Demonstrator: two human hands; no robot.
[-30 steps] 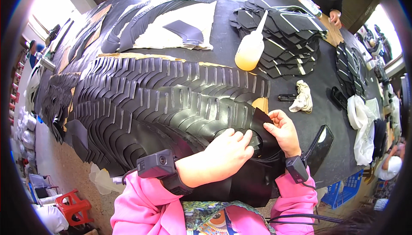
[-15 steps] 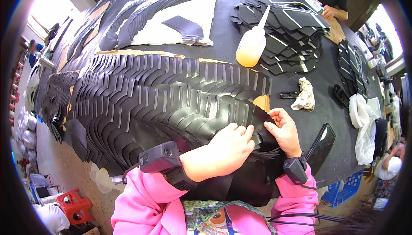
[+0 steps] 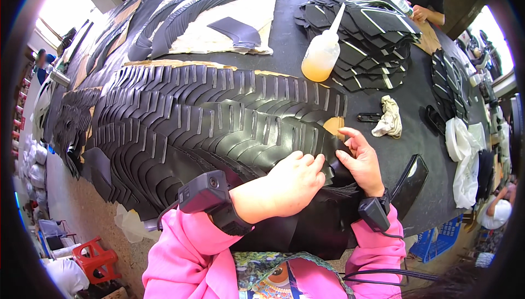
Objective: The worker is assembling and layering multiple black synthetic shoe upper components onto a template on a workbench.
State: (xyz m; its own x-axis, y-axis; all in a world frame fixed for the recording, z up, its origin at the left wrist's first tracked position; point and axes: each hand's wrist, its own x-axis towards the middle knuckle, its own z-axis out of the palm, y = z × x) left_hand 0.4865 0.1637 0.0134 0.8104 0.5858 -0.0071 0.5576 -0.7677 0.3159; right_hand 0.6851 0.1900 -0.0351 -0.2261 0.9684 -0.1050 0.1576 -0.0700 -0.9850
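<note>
My right hand (image 3: 361,162) pinches the edge of a black leather piece (image 3: 342,174) at the right end of the overlapping rows. Beside it, my left hand (image 3: 292,185) has its fingers curled together on the same piece, and their tips are partly hidden. Fanned rows of similar black leather pieces (image 3: 175,116) with pale edge strips spread to the left. More black material (image 3: 290,239) lies under my wrists, close to my body. The tan end of a board (image 3: 333,125) shows just beyond my right fingertips.
A squeeze bottle (image 3: 319,61) of amber liquid stands before stacked black pieces with white stripes (image 3: 377,53). A crumpled cloth (image 3: 389,118) and a dark phone-like slab (image 3: 413,179) lie to the right. Another person's hand (image 3: 421,13) is at the far side. A blue crate (image 3: 437,240) stands below the table.
The leather piece's upper edge has bent over between my hands. My right fingers have shifted slightly up along it, while my left hand has moved slightly down.
</note>
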